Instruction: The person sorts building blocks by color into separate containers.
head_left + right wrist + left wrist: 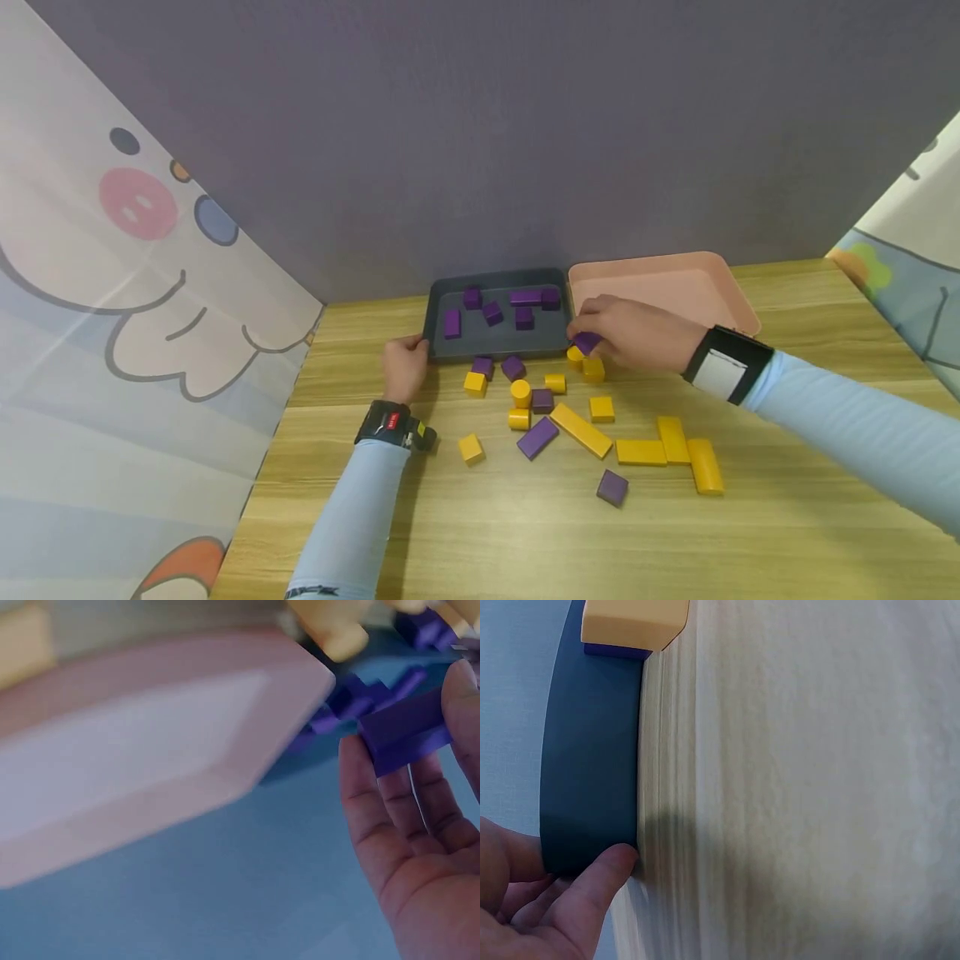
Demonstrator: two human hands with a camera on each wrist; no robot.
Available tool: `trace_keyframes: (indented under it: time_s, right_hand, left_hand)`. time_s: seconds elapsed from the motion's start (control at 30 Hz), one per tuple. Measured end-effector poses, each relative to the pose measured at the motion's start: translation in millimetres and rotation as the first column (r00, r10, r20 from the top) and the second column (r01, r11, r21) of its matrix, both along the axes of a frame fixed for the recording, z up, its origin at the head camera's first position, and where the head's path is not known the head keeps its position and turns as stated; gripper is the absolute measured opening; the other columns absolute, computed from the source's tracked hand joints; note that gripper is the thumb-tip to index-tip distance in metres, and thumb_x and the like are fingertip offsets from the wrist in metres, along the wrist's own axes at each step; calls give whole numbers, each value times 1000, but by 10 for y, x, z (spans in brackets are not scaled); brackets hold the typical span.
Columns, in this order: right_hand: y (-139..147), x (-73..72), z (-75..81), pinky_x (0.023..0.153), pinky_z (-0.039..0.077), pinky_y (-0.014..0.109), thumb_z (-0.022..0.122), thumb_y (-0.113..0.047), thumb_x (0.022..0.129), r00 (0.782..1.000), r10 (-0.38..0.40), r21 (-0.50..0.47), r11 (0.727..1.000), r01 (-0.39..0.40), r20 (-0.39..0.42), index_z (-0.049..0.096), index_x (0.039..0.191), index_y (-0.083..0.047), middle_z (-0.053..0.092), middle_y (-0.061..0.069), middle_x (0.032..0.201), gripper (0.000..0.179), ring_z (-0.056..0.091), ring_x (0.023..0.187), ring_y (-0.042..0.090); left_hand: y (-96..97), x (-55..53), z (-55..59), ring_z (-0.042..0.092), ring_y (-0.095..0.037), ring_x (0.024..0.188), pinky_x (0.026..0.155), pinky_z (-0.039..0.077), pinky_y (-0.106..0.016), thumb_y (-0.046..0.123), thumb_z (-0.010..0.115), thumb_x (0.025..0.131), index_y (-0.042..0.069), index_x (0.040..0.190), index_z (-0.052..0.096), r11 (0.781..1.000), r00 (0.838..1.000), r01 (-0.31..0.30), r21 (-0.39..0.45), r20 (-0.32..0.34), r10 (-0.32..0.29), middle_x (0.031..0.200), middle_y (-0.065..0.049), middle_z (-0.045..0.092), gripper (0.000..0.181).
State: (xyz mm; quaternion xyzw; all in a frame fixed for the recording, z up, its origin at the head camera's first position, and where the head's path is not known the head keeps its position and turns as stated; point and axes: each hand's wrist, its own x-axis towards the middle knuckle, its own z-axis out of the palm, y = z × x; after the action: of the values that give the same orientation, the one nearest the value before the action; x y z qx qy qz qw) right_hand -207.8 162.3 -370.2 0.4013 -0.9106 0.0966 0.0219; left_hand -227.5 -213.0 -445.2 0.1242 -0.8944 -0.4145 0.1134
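My left hand [405, 367] grips the near left corner of a dark blue-grey tray [495, 349]. In the left wrist view its thumb and fingers lie on either side of that corner of the tray [592, 765]. Several purple blocks [492, 313] lie inside. Between thumb and fingertips, my right hand [633, 329] pinches a purple block [405, 731], held above the table near the tray's right end. Just below that hand in the head view are a yellow cylinder [575, 357] and a yellow cube [593, 370].
A pink tray [675, 287] stands right of the dark one, against the grey back panel [480, 150]. On the wooden table [525, 542] lie loose purple blocks [537, 437] and yellow pieces, among them a long yellow block [581, 430] and a half-round one [706, 467].
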Motion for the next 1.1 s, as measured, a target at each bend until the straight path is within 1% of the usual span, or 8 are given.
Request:
trace_keyframes:
  time_s: [0.1,0.2,0.27,0.4,0.5,0.63,0.87,1.1]
  right_hand:
    - [-179,-157,107,87,60,34,84,-15,85,999,29,32,999,-28,-23,72,119,-20,68,1,108,36,61,96,17]
    - [-333,-310,121,86,60,34,81,-10,87,999,38,63,997,-38,-11,71,121,-21,66,2,108,37,60,95,18]
    - [-425,-399,72,89,60,36,79,-7,88,999,34,78,996,-36,25,71,124,-21,67,4,114,40,62,100,21]
    - [-560,-561,-89,98,58,42,78,-2,88,993,43,114,992,-55,110,72,125,-17,68,11,128,40,65,115,29]
    - [-629,-657,-191,99,57,44,78,-1,87,988,51,149,986,-72,144,73,122,-15,68,14,132,38,66,118,31]
    - [-688,-741,-263,102,55,47,81,-2,84,988,38,201,977,-68,150,75,122,-16,67,15,137,41,65,121,34]
    - [-733,-840,-339,101,56,45,81,0,84,996,60,294,953,-79,73,78,117,-20,74,8,124,39,70,111,29]
    - [-743,-901,-382,98,58,44,80,4,84,996,63,298,952,-77,56,79,112,-21,74,7,117,38,69,104,28]
  left_hand:
    - [-12,-9,0,73,-31,103,75,60,-34,12,62,99,-3,120,73,1000,1000,-2,1,3,2,121,-22,73,28]
    - [-18,-19,-2,72,-31,108,82,60,-39,12,62,99,-3,120,73,1000,1000,-7,-6,-1,7,121,-21,73,28]
    - [-14,-18,-10,74,-32,105,80,61,-40,12,63,98,-3,119,74,1000,1000,-9,-4,0,9,119,-21,74,27]
    - [-8,-29,-46,75,-30,95,69,60,-29,11,63,99,-3,119,74,1000,1000,3,-10,-1,-3,116,-22,74,27]
    - [0,-36,-60,75,-29,89,62,56,-22,10,63,99,-3,118,74,1000,1000,11,-2,-12,-11,115,-22,75,26]
    - [15,-31,-50,76,-33,86,61,58,-26,9,63,98,-5,118,73,1000,1000,14,21,-28,-14,114,-24,75,26]
    - [4,-39,-43,70,-31,115,91,59,-45,11,63,98,-4,117,74,1000,999,12,-7,-37,-12,119,-22,73,26]
    - [-11,-35,-30,71,-32,112,89,60,-45,10,62,98,-4,117,74,1000,999,4,5,-38,-4,119,-22,73,27]
